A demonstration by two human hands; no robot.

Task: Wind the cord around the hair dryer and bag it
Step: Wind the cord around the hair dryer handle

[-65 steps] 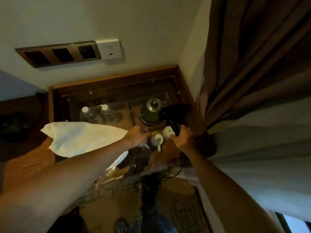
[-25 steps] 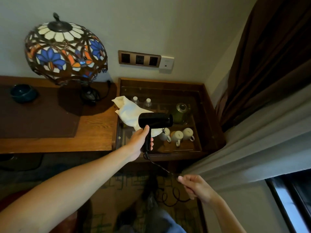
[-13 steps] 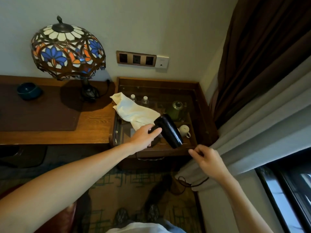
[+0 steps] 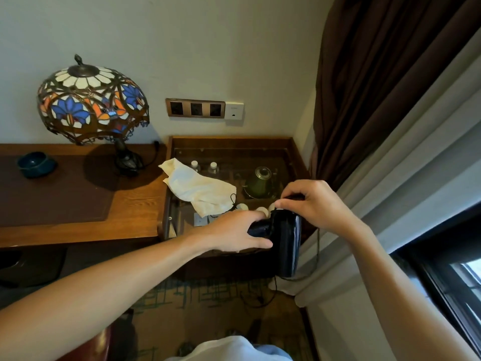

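While gripped: hair dryer [image 4: 286, 243] between hands [image 4: 234, 231].

Glossy black dryer [image 4: 286, 243] is hanging barrel-down, held mid-air; thin black cord [image 4: 316, 246] is trailing floorward; white bag [image 4: 200, 188] is lying crumpled on the cabinet.

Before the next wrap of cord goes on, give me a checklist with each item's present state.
1. Hair dryer held firm: ok, left hand grips its handle.
2. Cord in the right hand: ok, pinched at the top of the dryer body.
3. Cord slack free: cannot tell, it trails to the dim floor.
4. Wraps already on: cannot tell, black on black.
5. Bag within reach: ok, lying across the cabinet edge.
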